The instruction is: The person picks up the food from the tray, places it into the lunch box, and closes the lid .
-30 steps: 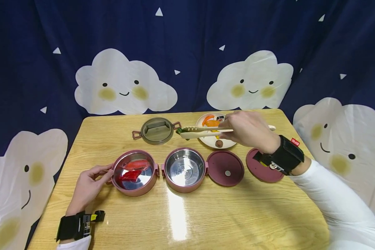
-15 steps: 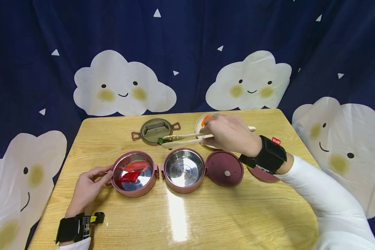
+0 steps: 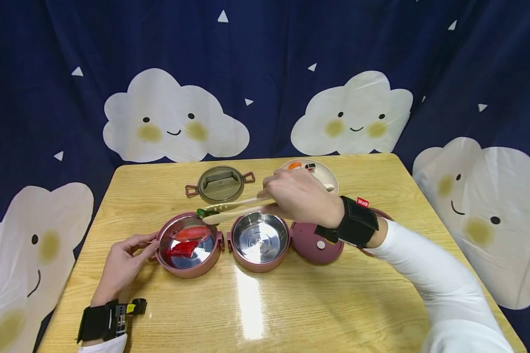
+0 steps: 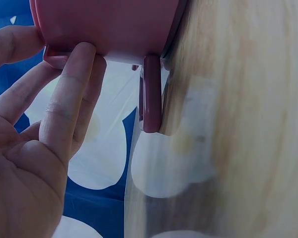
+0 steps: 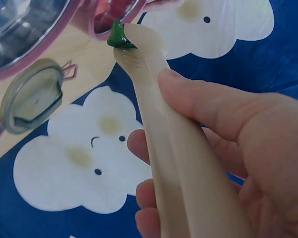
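Note:
My right hand (image 3: 298, 196) grips cream-coloured tongs (image 5: 174, 144), thumb on one side and fingers on the other. Pinched in the tongs' tips is a small glossy green piece (image 5: 118, 37), like a bit of pepper; in the head view it overlaps the far rim of the left pink pot (image 3: 190, 271). That pot is steel inside and has two red pieces (image 3: 185, 248) in it. At its left side my left hand (image 3: 125, 262) holds the handle between thumb and fingers. A second pink pot (image 3: 259, 267), steel-lined, stands just right of the first.
Behind the pots lies a see-through lid (image 3: 221, 184) with two handles. A white plate (image 3: 329, 176) with orange and dark food pieces is at the back, partly behind my right hand. Two maroon round lids (image 3: 306, 250) lie at the right, one mostly hidden under my wrist.
My right hand has moved left and toward me, carrying the tongs and green piece from beside the plate to the left pot's rim. The left hand keeps its place.

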A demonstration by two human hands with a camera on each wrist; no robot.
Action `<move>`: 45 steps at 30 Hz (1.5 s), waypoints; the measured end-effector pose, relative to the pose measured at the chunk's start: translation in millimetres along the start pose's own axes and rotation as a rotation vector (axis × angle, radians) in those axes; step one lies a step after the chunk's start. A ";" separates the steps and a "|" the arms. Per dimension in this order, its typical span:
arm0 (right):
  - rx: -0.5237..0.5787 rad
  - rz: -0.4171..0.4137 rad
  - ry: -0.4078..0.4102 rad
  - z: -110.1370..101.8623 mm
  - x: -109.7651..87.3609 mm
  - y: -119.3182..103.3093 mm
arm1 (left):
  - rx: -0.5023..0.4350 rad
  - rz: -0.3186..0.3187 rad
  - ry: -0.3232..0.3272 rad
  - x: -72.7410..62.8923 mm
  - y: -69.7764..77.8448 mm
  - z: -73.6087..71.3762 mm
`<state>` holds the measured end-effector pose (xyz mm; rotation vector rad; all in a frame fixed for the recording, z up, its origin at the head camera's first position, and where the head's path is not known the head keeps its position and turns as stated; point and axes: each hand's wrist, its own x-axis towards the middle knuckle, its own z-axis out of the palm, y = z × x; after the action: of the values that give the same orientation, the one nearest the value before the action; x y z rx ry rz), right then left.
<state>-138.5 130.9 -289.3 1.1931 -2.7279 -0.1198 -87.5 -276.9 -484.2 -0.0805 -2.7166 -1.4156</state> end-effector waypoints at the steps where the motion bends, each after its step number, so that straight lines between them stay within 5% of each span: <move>1: 0.001 -0.012 -0.010 0.8 2.2 -2.3 | 0.001 -0.001 0.001 -0.1 0.1 -0.3; 19: 0.098 -0.121 -0.128 32.2 29.7 -42.3 | -0.011 0.010 0.005 0.3 0.3 1.3; 26: 0.127 -0.132 -0.116 39.7 34.6 -51.8 | -0.008 0.011 0.008 0.1 0.8 0.5; 45: -0.035 -0.174 -0.122 56.2 42.3 -72.8 | -0.003 0.013 0.017 1.7 0.6 0.6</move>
<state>-124.4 50.9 -349.7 1.4576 -2.7062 -0.2691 -89.2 -276.0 -483.8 -0.0864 -2.6957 -1.4101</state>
